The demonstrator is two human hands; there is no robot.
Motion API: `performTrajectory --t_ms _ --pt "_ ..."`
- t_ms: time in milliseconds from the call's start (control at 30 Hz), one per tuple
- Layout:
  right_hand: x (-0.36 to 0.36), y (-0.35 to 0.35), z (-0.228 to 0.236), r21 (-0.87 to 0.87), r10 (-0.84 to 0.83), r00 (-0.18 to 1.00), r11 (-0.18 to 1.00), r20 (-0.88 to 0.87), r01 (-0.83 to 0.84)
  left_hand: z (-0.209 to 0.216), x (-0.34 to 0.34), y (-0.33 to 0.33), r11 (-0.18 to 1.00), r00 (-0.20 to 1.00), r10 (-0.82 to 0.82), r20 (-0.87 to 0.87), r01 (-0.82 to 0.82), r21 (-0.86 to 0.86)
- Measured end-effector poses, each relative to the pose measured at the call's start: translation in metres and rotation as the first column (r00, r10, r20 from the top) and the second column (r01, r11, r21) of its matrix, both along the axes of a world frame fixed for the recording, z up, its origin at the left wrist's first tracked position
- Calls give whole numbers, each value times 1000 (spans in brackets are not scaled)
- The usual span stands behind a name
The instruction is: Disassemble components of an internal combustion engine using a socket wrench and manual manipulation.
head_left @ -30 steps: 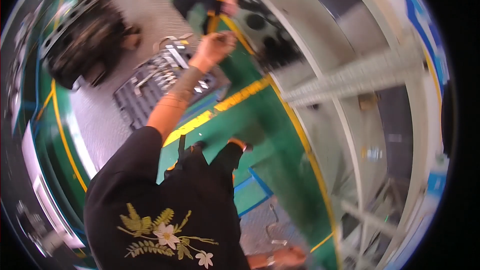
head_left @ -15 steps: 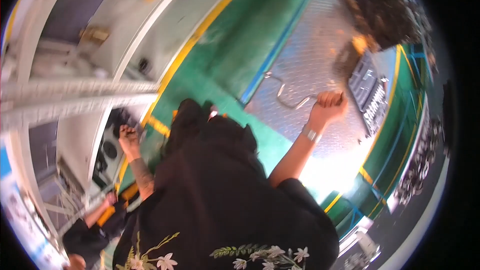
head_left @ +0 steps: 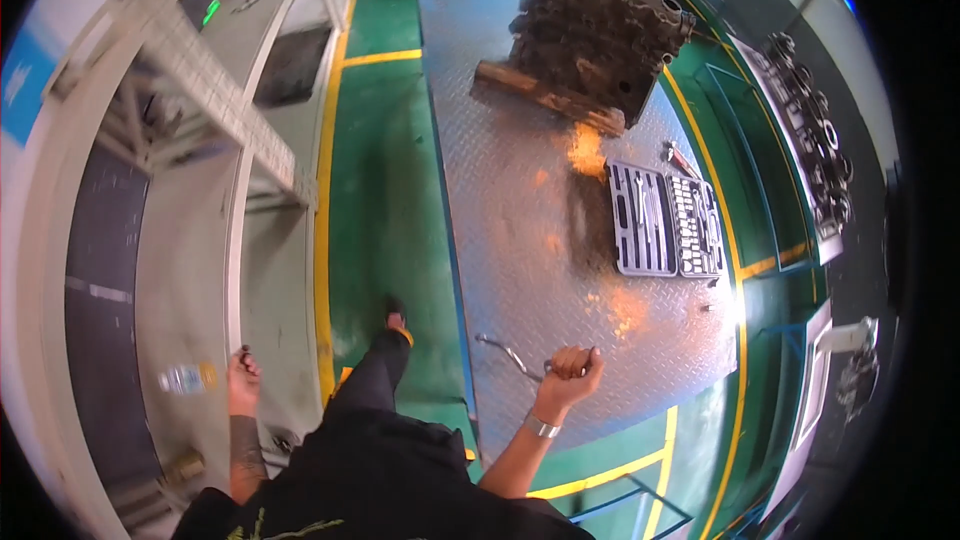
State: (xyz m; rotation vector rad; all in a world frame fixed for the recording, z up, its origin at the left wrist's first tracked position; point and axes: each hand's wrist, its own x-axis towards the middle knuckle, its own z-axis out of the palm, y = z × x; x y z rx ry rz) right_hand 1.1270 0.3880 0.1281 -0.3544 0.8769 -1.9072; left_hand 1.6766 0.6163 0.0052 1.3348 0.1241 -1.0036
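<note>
Listing from the largest down: one treadplate platform [head_left: 490, 190], metal, bordered by green floor; one engine block [head_left: 595, 40], grimy, on the platform's far part, a broad surface apparently chosen to bear its bulk; one timber beam [head_left: 545, 98], worn, along the block's near lower edge, likely a support keeping it off the bare metal; one socket-and-wrench case [head_left: 648, 271], unfolded flat near the platform's right edge, presumably so that each piece shows in its slot, long tools in the left half, sockets in the right; one cranked speed handle [head_left: 513, 354], bright metal, in the right hand by the platform's near left edge, its free end pointing away; whether that end touches the platform cannot be told.

Right hand [head_left: 568, 378]: fingers wrapped fully round the handle in a fist, no gap showing, a grip that seems meant for carrying the bent bar securely; left hand [head_left: 243, 382]: over the grey surface at left, fingers half curled, contents, if any, not discernible; one clear plastic bottle [head_left: 187, 378], lying just beside the left hand; one red-handled tool [head_left: 683, 161], beside the case's far edge, outside its slots.
</note>
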Motion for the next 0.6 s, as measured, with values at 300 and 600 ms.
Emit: performTrajectory --t_ms 300,600 --pt "79 -171 142 -158 -165 985 972 49 171 151 -67 -469 578 251 -640 726 780 239" --pt "121 -360 281 -810 -298 909 582 -293 -71 294 -326 -734 315 -141 638 757 945 -90"
